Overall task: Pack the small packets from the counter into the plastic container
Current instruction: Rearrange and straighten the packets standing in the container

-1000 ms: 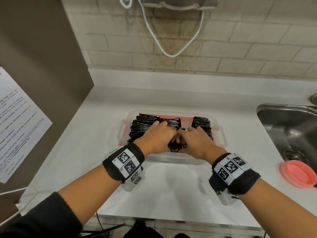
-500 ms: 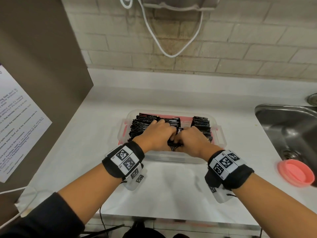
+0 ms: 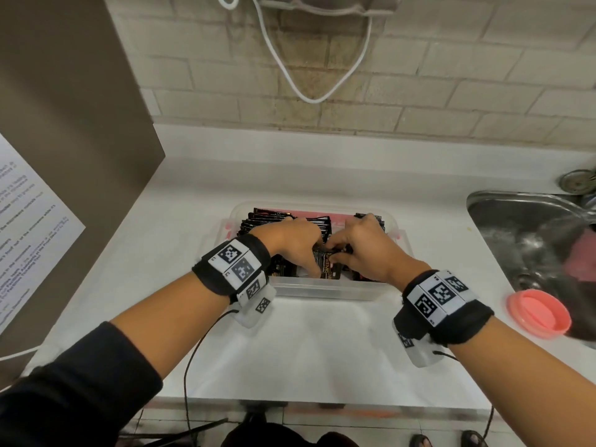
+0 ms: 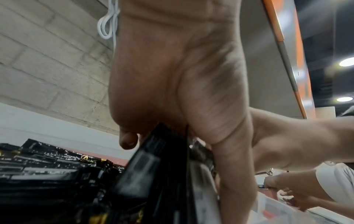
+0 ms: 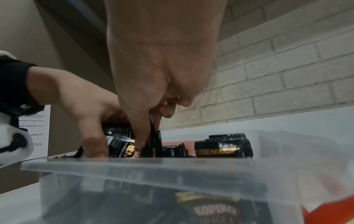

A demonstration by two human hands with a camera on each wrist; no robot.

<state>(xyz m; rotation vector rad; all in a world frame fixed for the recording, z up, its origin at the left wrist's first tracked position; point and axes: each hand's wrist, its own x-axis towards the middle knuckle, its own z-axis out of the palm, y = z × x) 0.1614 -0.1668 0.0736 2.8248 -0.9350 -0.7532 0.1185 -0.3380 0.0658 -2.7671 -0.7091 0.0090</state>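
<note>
Both hands reach into the clear plastic container (image 3: 317,290) on the white bench (image 3: 322,350). The left hand (image 3: 292,241) and right hand (image 3: 364,250) each pinch upright black foil packets (image 3: 325,267), long axes vertical, near its front wall.

Left wrist: black band (image 3: 232,262), white plate with two black square-code tags on top.
Left underside: white camera pod (image 3: 256,301), two more tags; thin black cable (image 3: 190,359) trails to frame bottom.
Left sleeve: dark sleeve (image 3: 74,391), pushed up the forearm, lower left of frame.
Right wrist: black band (image 3: 451,317), white plate with three tags.
Right underside: white pod (image 3: 419,350), one tag, black cable plugged in.
Right forearm: bare.
</note>
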